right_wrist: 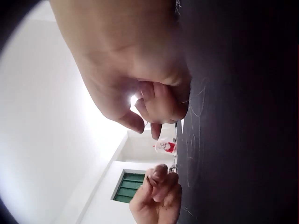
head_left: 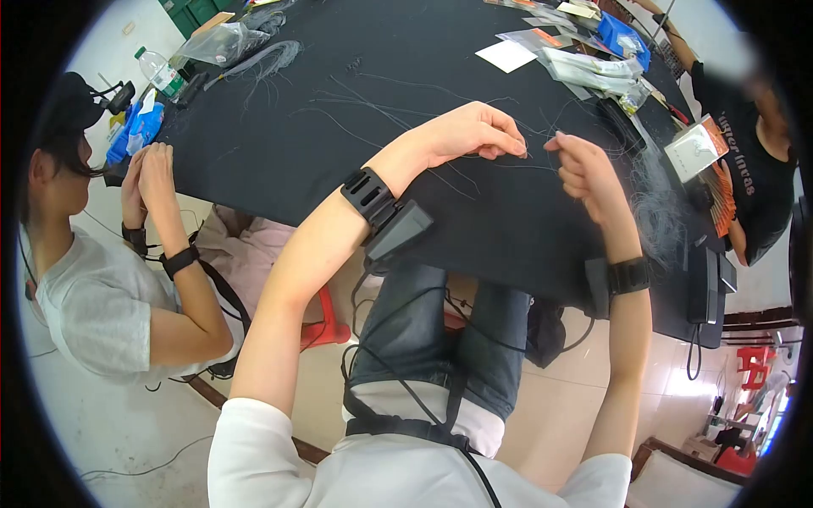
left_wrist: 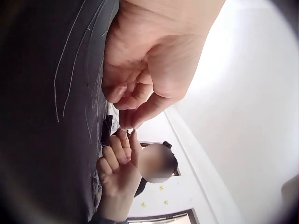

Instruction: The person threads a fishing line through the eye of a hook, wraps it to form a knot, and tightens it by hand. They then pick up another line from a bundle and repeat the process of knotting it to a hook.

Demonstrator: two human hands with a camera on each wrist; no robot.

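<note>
We've got both hands up over the near edge of the black bench. The left hand has its fingers curled in, tips pinched on a thin strand. The right hand pinches the other end just beside it, fingers bunched tight. The strand is too fine to make out in the wrist views.

More loose strands lie scattered on the bench behind the hands, and a thick bundle sits to the right. Further back we see a white card, a blue box, a plastic bag and a water bottle. A second person sits at the left.
</note>
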